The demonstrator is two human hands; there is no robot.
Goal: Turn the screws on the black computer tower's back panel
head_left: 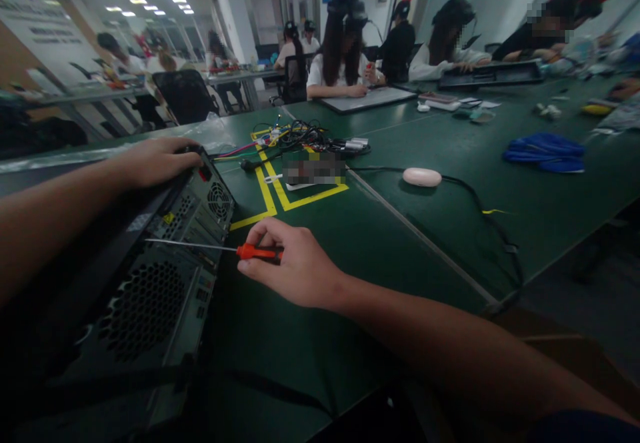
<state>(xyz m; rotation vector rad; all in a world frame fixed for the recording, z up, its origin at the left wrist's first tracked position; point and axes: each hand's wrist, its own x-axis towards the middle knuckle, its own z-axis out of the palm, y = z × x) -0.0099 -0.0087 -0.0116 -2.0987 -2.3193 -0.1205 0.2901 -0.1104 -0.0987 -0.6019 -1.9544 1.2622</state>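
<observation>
A dark desktop computer case (165, 223) stands on the left side of the table, its rear panel with vents and ports facing right. My left hand (155, 161) lies across the top of the case, fingers stretched toward its far rear corner. In my right hand (295, 263) is a screwdriver (257, 252), its orange-red handle pinched between thumb and fingers. The long thin shaft points left across the rear panel. Its tip is by the panel's edge near the large honeycomb vent; whether it sits in a screw I cannot tell.
Yellow tape (267, 193) marks the green table (400, 256) beyond the case. Tangled cables (305, 136), a pale pink oval case (423, 177) and a blue cloth bundle (545, 152) lie farther off. A black cable runs along the right. Several people work across the table.
</observation>
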